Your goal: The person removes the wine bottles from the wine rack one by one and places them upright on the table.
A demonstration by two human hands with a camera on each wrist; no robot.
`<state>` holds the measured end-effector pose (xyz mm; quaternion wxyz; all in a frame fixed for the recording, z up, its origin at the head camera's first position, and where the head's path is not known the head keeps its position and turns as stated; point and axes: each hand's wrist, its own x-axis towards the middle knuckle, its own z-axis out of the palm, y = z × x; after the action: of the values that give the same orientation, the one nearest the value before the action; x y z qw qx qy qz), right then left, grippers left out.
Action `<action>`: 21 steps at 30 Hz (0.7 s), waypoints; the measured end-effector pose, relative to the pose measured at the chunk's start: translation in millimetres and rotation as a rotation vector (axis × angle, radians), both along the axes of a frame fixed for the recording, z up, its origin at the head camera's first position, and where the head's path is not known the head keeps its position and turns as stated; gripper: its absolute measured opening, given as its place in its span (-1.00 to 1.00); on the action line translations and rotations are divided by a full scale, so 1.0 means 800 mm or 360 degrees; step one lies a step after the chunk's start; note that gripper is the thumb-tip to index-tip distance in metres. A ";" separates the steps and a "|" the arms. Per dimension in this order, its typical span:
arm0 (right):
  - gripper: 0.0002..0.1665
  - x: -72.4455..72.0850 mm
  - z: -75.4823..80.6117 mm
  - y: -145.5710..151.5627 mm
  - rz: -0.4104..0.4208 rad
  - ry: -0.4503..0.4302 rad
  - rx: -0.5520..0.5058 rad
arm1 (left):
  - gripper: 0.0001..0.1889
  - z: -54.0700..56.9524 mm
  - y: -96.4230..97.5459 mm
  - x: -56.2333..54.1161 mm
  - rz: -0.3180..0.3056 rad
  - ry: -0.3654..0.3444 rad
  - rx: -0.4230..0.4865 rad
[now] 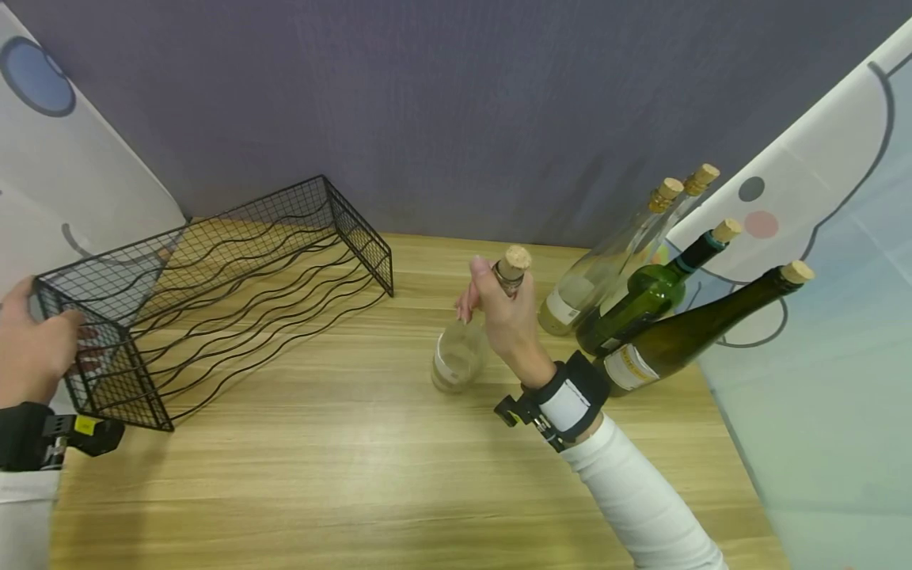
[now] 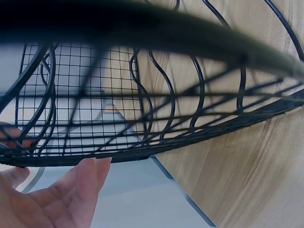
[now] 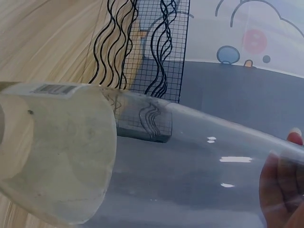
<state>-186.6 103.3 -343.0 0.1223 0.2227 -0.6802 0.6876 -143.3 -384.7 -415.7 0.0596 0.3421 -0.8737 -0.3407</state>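
Observation:
A black wire wine rack (image 1: 249,305) with wavy bars and mesh sides stands at the left of the wooden table. Its left end is gripped by my left hand (image 1: 36,348), some fingers showing behind the mesh. In the left wrist view, the thumb and fingers (image 2: 88,185) lie at the rack's edge. My right hand (image 1: 506,317) holds a clear, corked glass bottle (image 1: 459,356) by the neck, right of the rack. Pale liquid and a label show low in this bottle (image 3: 61,147). Whether its base touches the table cannot be told.
Right of my right hand stand two clear corked bottles (image 1: 570,297), a green bottle (image 1: 651,289) and a dark olive bottle (image 1: 673,340) with a white label. A grey panel (image 1: 427,119) rises behind the table (image 1: 321,491). Printed sheets (image 1: 819,380) flank both sides.

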 end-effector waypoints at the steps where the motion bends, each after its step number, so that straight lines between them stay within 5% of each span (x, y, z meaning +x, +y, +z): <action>1: -0.12 0.000 0.000 0.000 0.0005 -0.0009 -0.0001 | -0.27 0.000 0.000 0.000 -0.0001 0.0000 0.0003; 7: -0.27 0.001 0.000 0.000 0.0075 -0.0051 -0.0018 | -0.26 0.002 0.000 0.000 -0.0020 -0.0043 0.0059; 14: -0.75 0.001 -0.008 0.009 0.0282 -0.0023 -0.0052 | -0.23 0.002 0.001 0.002 -0.0067 -0.0039 0.0110; 21: -0.77 -0.001 -0.015 0.009 0.0277 0.0003 -0.0055 | -0.27 -0.002 -0.002 -0.001 -0.0001 -0.0031 0.0025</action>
<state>-187.3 110.8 -355.2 0.0664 0.2795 -0.6460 0.7072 -144.0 -386.4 -417.1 0.0482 0.3456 -0.8717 -0.3441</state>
